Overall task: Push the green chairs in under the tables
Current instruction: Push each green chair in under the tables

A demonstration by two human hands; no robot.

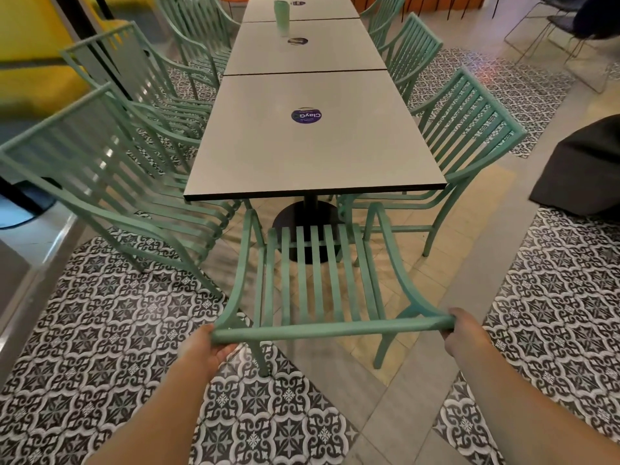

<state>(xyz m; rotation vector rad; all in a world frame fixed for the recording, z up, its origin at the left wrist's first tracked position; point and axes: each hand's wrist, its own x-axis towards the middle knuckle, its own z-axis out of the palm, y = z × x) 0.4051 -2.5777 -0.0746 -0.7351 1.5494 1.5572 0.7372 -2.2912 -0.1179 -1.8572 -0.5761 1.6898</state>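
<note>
Gripping the end chair's top rail [330, 328]: left hand [204, 352] and right hand [464, 333] curl round opposite ends. Seat sits partly short of the desk [308, 156]. Push straight, evenly; armrests probably clear the desk edge, hard to judge.

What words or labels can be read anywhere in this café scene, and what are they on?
"ClayG", upside down from this view, on the round purple sticker on the nearest table; its smaller print is too small to read.
Sticker on the second table: too blurred to read.
Sticker on the far table: too blurred to read.
</note>
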